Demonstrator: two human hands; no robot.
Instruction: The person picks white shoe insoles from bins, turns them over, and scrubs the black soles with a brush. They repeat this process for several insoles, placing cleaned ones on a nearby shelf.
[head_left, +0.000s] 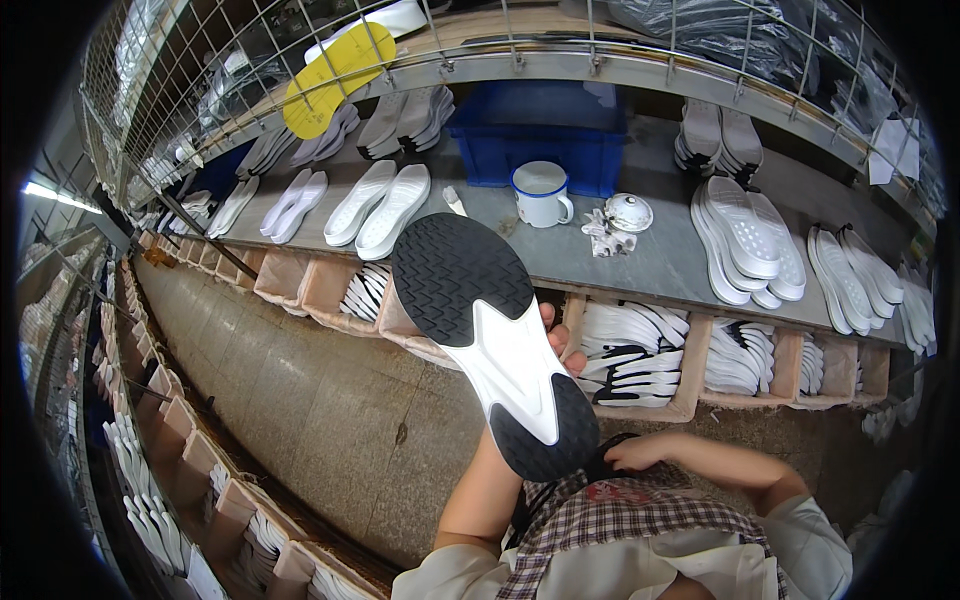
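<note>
The left fingers (557, 342) are closed on the right edge of the black-and-white shoe sole (508, 350), with the palm hidden behind it. The sole is up in the air, bumpy side facing the eyes, maybe so it is easy to see. White soles (400, 208) sit side by side on the desk (660, 265), perhaps to keep pairs together. The right hand (640, 452) is by the checked apron (640, 525); I can't tell if its fingers grip anything.

There is one handheld shoe sole (510, 370), one mug (540, 196), one knobbed lid (629, 212), one yellow sole-shaped sheet (338, 80); binned soles (738, 362) overlap uncountably.
</note>
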